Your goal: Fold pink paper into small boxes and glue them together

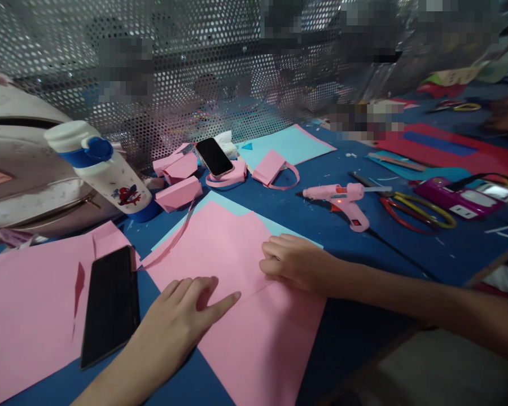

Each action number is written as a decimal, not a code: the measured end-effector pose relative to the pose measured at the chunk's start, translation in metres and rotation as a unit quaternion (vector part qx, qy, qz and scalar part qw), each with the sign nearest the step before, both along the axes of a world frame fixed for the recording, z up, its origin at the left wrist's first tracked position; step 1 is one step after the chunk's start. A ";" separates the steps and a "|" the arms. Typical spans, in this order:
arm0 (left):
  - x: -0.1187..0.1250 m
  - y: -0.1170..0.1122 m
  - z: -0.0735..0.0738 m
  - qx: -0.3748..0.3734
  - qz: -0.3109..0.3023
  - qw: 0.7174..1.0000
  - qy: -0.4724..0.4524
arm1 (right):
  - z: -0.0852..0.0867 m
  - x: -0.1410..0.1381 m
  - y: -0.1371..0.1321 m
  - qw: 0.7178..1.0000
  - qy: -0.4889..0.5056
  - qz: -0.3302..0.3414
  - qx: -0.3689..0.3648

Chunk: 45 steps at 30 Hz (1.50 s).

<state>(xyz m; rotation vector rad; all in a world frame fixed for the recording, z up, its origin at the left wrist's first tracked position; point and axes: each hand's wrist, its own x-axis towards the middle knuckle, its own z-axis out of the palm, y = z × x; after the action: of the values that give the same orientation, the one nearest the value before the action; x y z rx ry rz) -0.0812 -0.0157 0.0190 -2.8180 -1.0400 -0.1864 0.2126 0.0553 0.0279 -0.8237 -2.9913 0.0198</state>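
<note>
A large pink sheet of paper (pixel 232 242) lies slanted in front of me, over a light blue sheet (pixel 225 204) whose edge shows behind it. My left hand (pixel 186 310) rests on the pink sheet's left part, thumb stretched out and apart from the bent fingers, holding nothing. On the right part, my right hand (pixel 294 262) has its fingers curled closed at the pink paper; its fingertips are partly hidden. A faint line or edge in the paper runs between the two hands. A narrow pink paper strip (pixel 169 245) curves along the sheet's left edge.
A pink glue gun (pixel 338 197) with a lit orange light lies right, beside pliers (pixel 406 214) and a purple power strip (pixel 457 197). Folded pink paper pieces (pixel 180 192), a phone (pixel 214 157) and a bottle (pixel 105 169) stand behind. Another phone (pixel 110 304) lies left.
</note>
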 end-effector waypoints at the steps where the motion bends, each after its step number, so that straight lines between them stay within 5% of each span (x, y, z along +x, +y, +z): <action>1: 0.000 0.000 0.001 -0.007 0.000 1.000 0.003 | 0.000 0.000 0.000 1.000 -0.002 0.001 0.002; 10: 0.018 0.006 0.017 -0.072 -0.044 0.996 0.013 | -0.006 0.004 0.004 0.999 0.016 0.029 0.016; 26: 0.051 0.032 0.017 -0.091 -0.112 0.989 0.014 | -0.003 0.011 0.015 0.990 0.081 0.118 0.016; 36: 0.068 0.044 0.042 -0.182 -0.111 0.976 0.042 | 0.009 0.019 0.028 0.980 0.060 0.145 -0.126; 45: 0.080 0.050 0.051 -0.189 -0.103 0.976 0.039 | 0.020 0.029 0.035 0.968 0.063 0.098 -0.221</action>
<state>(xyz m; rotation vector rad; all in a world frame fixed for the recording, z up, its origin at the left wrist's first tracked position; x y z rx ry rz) -0.0013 0.0341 0.0702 -3.2432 -0.8417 0.1160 0.2413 0.0902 0.0482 -0.5171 -2.9671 0.7370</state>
